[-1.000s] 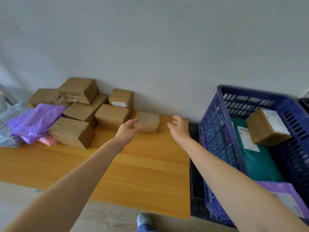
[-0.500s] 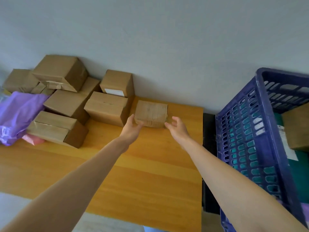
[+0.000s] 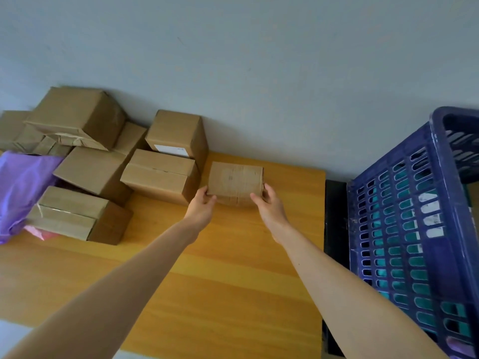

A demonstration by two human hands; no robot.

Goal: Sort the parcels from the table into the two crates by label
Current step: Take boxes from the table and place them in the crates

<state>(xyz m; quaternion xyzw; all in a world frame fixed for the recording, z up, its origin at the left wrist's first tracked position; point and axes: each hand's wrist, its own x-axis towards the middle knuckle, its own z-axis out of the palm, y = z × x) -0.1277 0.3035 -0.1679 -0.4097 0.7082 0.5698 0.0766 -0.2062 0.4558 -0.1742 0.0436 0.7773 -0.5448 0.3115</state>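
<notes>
Right now I have both hands on a small brown cardboard box [image 3: 234, 181] near the back of the wooden table [image 3: 233, 281], close to the wall. My left hand [image 3: 201, 208] grips its left lower corner, thumb on the face turned towards me and the fingers curled behind. My right hand [image 3: 269, 206] grips the right lower corner the same way, fingers wrapped round the edge. The box shows faded marks and clear tape, and I cannot tell whether its underside is clear of the table.

Just to its left a heap of other cardboard boxes is stacked against the wall. The nearest, a taped flat box [image 3: 159, 174], stands almost touching the one I hold. Behind that is a taller box with a white label [image 3: 178, 133] on its front. Further left, a purple plastic mailer [image 3: 20, 187] slumps against the heap, and a bit of pink bag [image 3: 39, 233] pokes out under it.

To my right, off the table's end, stands a dark blue slotted crate [image 3: 440, 229]. Something teal [image 3: 404, 255] shows through its slots.
</notes>
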